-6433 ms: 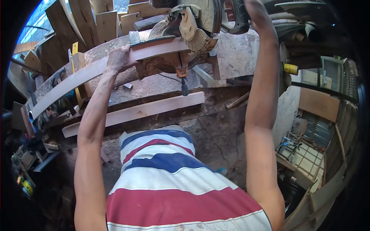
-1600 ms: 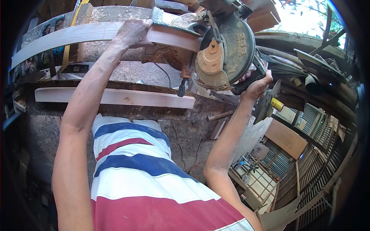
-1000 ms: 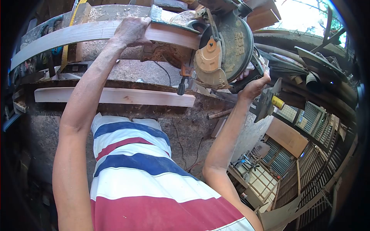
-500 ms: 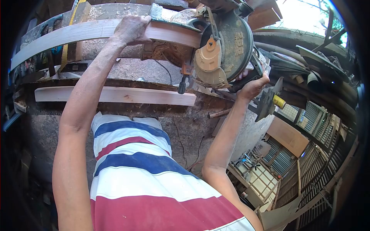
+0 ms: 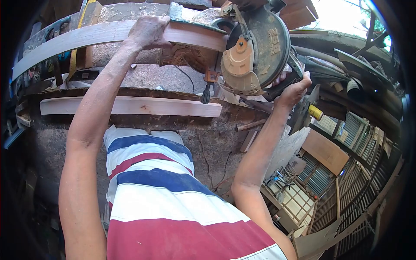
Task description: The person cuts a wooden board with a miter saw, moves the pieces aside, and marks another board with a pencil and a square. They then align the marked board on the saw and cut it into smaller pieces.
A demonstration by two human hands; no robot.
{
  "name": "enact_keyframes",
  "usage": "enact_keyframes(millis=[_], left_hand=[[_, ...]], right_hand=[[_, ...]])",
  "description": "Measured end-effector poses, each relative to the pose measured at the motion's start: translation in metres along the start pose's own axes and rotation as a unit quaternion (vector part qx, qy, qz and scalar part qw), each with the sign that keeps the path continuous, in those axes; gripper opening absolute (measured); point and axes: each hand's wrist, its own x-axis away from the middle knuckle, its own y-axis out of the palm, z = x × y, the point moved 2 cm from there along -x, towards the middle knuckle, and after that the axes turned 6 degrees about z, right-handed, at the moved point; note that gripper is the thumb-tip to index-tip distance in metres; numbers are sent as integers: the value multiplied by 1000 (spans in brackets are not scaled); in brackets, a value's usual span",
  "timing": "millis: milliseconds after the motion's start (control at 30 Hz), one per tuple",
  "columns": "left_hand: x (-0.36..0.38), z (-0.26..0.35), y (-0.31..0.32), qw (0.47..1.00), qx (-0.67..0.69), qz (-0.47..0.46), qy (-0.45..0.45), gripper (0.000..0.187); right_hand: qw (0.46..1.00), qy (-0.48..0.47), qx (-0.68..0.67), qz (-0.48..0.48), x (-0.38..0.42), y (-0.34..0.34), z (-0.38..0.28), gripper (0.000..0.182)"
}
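Note:
My left hand (image 5: 149, 32) is closed over a long pale wooden board (image 5: 78, 38), its thumb on the near face. The board lies across the saw's base, its right end beside the blade guard. My right hand (image 5: 294, 90) is wrapped round the dark handle of a miter saw (image 5: 272, 50), though part of the grip is hidden. The saw has a big round dusty guard with a tan cover (image 5: 238, 63). The blade itself is mostly out of sight. An orange clamp (image 5: 211, 77) with a black knob hangs below the board's right end.
A second, shorter plank (image 5: 173, 107) lies along the bench's near edge, close to my body. Sawdust covers the bench top (image 5: 151, 80). At right are a yellow can (image 5: 315, 112) and stacked dark pipes and scraps. A yellow measuring strip (image 5: 73, 65) stands at left.
My right hand and the saw head have shifted a little to the right, the hand also slightly upward. My left hand and the board stay almost where they were.

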Motion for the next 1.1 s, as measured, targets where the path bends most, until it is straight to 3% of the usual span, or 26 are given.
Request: enact_keyframes(millis=[300,400,1100], left_hand=[[-1,2,-3,1000,0,-13,-8,67],[-4,4,-6,1000,3,-7,-8,67],[-7,4,-11,1000,-10,-12,-6,70]], right_hand=[[1000,-29,-5,6,7,0,4,57],[999,-33,-21,16,8,-5,17,65],[998,-49,-40,26,21,-4,42,67]])
